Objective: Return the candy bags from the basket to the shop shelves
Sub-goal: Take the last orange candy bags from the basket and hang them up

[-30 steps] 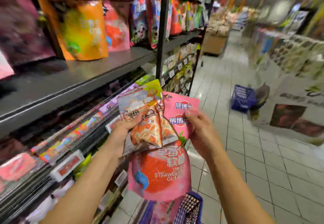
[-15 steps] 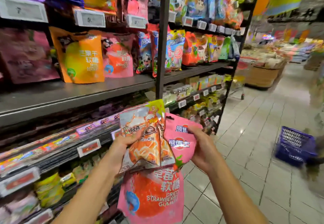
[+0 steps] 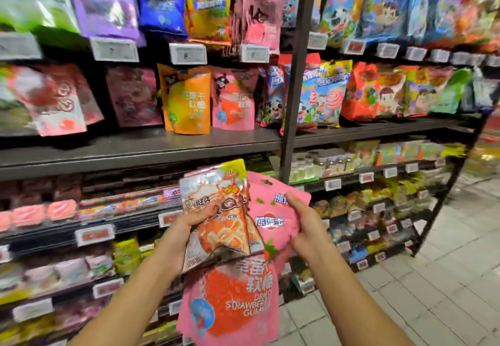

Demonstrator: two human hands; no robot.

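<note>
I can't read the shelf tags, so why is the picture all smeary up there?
In the head view, motion blur smears the price tags and the top-row bags; the dried strawberry gummy bag held by the left hand is sharper, its English words readable; the wide lens bends the shelf edges.

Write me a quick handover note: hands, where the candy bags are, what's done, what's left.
Left hand grips the orange-and-white bag, with the strawberry gummy bag hanging below. Right hand pinches the pink bag. No held bag is shelved yet. A matching strawberry gummy bag stands on the middle shelf, beside the orange pouch. The basket isn't visible. Left: shelve all three.
</note>
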